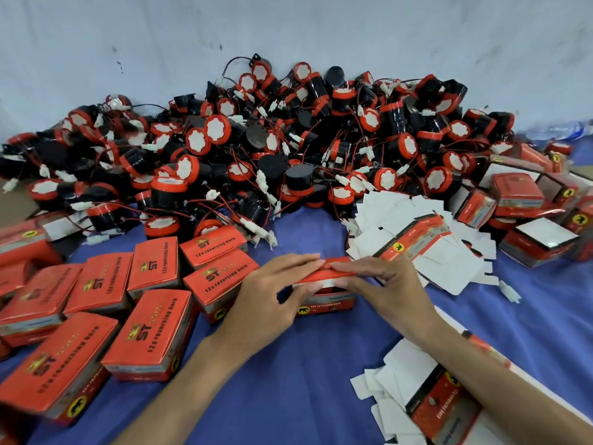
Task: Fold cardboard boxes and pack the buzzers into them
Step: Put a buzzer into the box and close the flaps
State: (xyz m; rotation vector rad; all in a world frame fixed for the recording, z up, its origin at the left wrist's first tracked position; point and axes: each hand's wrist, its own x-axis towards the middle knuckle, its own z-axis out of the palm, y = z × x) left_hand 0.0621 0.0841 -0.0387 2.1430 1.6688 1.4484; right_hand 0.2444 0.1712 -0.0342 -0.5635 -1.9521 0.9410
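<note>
A small red cardboard box [327, 303] stands on the blue cloth [288, 380] at the centre. My left hand [272, 290] grips its left side, fingers laid over the red top flap. My right hand [382, 284] holds the right side and presses the same flap down. A dark gap shows under the flap; what is inside is hidden. A big heap of black-and-red buzzers [288, 146] with red wires and white plugs lies behind the box.
Several closed red boxes [147, 335] lie to the left. Flat unfolded box blanks [414, 239] are piled at the right, more blanks [426, 393] near my right forearm. More boxes [519, 200] are stacked at far right. A pale wall stands behind the heap.
</note>
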